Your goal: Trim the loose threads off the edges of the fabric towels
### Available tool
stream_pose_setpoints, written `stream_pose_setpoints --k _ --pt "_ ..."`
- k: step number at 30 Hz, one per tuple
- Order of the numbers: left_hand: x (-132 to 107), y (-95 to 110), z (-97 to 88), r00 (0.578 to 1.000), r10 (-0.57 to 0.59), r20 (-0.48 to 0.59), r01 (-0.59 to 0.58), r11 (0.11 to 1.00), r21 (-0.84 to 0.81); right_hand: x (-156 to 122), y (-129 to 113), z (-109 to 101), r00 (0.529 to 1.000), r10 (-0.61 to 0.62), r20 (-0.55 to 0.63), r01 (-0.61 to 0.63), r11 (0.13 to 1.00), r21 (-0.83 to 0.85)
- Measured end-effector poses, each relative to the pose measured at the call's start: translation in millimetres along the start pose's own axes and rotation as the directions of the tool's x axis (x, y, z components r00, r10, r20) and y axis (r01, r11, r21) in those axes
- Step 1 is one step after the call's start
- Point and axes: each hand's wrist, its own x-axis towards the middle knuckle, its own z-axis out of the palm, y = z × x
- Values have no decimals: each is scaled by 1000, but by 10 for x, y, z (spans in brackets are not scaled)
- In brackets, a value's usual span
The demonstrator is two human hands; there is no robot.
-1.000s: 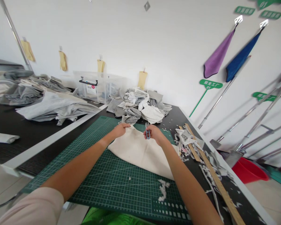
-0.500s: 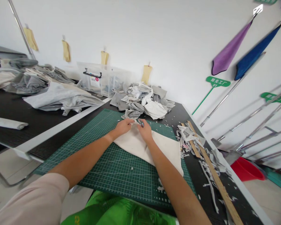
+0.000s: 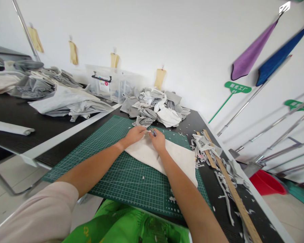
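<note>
A piece of off-white cloth (image 3: 181, 154) lies across the green cutting mat (image 3: 131, 179), its right end reaching the mat's right side. My left hand (image 3: 136, 135) pinches the cloth's far edge, where a narrow strip is lifted. Close beside it, my right hand (image 3: 157, 140) is closed around small scissors (image 3: 153, 132), their tips at that lifted edge. Fingers partly cover the scissors, so I cannot tell whether the blades are apart.
Beyond the mat is a heap of grey and white cloth pieces (image 3: 164, 108), with a clear plastic box (image 3: 103, 84) behind. More cloth (image 3: 71, 103) is piled on the left. Fabric scraps (image 3: 201, 145) and a wooden ruler (image 3: 234, 195) lie along the right edge.
Both hands stay at the cloth's far edge. The thin strip between them now looks more raised and stretched. The view has shifted slightly.
</note>
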Motion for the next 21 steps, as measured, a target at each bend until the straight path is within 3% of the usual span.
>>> stream_pose_setpoints --k 6,12,16,21 --pt "16 -36 29 998 -51 -26 51 999 4 4 -19 4 998 55 -35 -56 998 -18" --pt "23 -36 16 997 -66 -49 66 998 -5 19 -45 -26 998 61 -35 -56 990 131" --pt "28 -40 7 994 -86 -70 85 996 -24 61 -1 -23 992 123 4 -120 958 261" --pt "11 -39 5 997 -48 -64 44 997 -61 69 37 -20 991 134 -19 -126 964 236"
